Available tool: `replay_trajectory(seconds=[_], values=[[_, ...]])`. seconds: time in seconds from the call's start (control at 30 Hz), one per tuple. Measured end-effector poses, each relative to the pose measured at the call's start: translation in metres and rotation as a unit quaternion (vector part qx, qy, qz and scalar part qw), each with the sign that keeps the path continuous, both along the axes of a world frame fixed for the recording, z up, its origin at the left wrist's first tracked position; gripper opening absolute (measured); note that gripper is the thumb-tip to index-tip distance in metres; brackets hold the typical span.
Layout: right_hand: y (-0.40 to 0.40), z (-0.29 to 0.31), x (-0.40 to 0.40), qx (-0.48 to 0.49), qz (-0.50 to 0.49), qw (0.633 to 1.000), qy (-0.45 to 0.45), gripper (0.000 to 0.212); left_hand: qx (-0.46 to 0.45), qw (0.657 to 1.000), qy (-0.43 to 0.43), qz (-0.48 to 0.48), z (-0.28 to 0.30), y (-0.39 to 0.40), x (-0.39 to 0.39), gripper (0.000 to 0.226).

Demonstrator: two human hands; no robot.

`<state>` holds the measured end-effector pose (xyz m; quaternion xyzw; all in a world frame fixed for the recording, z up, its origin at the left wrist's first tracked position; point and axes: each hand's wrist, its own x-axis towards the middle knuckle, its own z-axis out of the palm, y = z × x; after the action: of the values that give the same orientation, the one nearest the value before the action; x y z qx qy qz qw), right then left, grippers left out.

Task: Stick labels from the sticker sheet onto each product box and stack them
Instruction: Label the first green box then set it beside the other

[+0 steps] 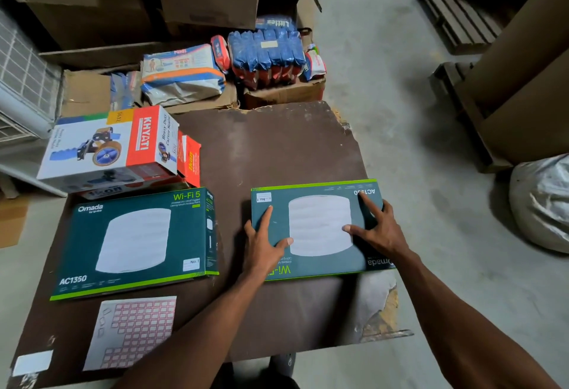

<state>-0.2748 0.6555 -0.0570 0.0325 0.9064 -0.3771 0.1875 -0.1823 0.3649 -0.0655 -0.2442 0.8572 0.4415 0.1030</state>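
Sticker sheet: white paper sheet of red-bordered rectangular labels (135, 331) lies flat at the lower left of the frame, on the dark brown worn board table (277, 148), some label spots already bare.
Left hand: left hand (264, 242) lies flat and spread on the near left corner of the right-hand box, fingers straight, gripping nothing.
Right hand: right hand (377, 228) presses with straight, splayed fingers on the same box's right side, holding nothing.
Right-hand box: dark teal flat Omada carton with green edging (320, 225) sits right of centre, print upside down to us.
Second box: matching teal AC1350 carton (135, 241) lies left of it, apart, just above the sheet.
Upper left: white and red KHYATI tape-dispenser box (107, 145) rests on other cartons.
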Motion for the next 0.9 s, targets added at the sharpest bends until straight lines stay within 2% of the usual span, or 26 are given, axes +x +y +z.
replay_trajectory(seconds=[0.27, 0.9], values=[[-0.002, -0.021, -0.026, 0.01, 0.013, 1.0, -0.007, 0.098, -0.033, 0.999, -0.028, 0.006, -0.024, 0.005, -0.023, 0.09], [0.01, -0.027, -0.091, -0.017, 0.001, 0.999, -0.03, 0.099, -0.04, 0.999, -0.022, 0.013, -0.039, 0.016, -0.07, 0.09]])
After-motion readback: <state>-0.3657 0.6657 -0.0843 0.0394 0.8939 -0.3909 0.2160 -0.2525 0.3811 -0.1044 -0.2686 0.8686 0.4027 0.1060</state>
